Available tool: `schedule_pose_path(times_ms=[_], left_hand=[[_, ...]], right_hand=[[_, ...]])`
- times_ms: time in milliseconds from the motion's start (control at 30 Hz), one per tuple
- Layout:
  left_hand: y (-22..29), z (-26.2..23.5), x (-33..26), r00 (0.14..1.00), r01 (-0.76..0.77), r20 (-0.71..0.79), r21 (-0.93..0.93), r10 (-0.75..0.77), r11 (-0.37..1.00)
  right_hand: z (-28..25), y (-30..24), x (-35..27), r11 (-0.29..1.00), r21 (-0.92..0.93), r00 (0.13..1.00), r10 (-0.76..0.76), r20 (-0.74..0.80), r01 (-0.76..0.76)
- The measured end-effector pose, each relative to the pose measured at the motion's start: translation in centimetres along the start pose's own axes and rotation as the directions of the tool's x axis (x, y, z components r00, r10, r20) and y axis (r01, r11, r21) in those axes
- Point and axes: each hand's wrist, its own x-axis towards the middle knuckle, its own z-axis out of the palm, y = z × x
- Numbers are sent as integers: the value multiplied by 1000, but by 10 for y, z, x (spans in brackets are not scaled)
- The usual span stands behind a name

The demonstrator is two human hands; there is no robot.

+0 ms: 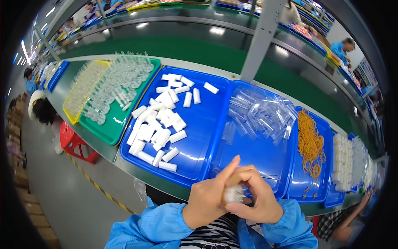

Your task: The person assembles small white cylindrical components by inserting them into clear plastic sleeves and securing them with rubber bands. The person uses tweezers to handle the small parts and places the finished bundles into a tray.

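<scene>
Seemingly early on, both hands (232, 199) pinch one white bundle (234, 193), many loose white pieces (159, 124) waiting on the blue tray (199, 124)

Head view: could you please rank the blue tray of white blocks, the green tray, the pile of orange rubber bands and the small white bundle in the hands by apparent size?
1. Blue tray of white blocks.
2. Green tray, farther off and partly covered, so unsure.
3. Pile of orange rubber bands.
4. Small white bundle, held by the left hand and right hand.
</scene>
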Motion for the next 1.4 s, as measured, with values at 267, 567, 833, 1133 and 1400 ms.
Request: schedule_pose_path(times_ms=[267, 567, 833, 1133, 1400], left_hand=[[4, 13, 14, 878, 479, 321, -558, -356, 678], [-2, -15, 6, 955, 134, 297, -429, -1, 893], [-7, -16, 2, 967, -33, 238, -244, 92, 969], [-12, -11, -3, 982, -55, 154, -311, 107, 949], [-5, -3, -1, 972, 126, 235, -571, 15, 811]], right_hand=[[-10, 15, -23, 777, -571, 940, -342, -27, 266], [-42, 4, -26, 971, -223, 994, -99, -45, 87], [-36, 17, -31, 977, -180, 991, -125, -46, 115], [-35, 19, -40, 996, -82, 999, -12, 36, 15], [-38, 18, -40, 938, -309, 985, -172, -28, 155]])
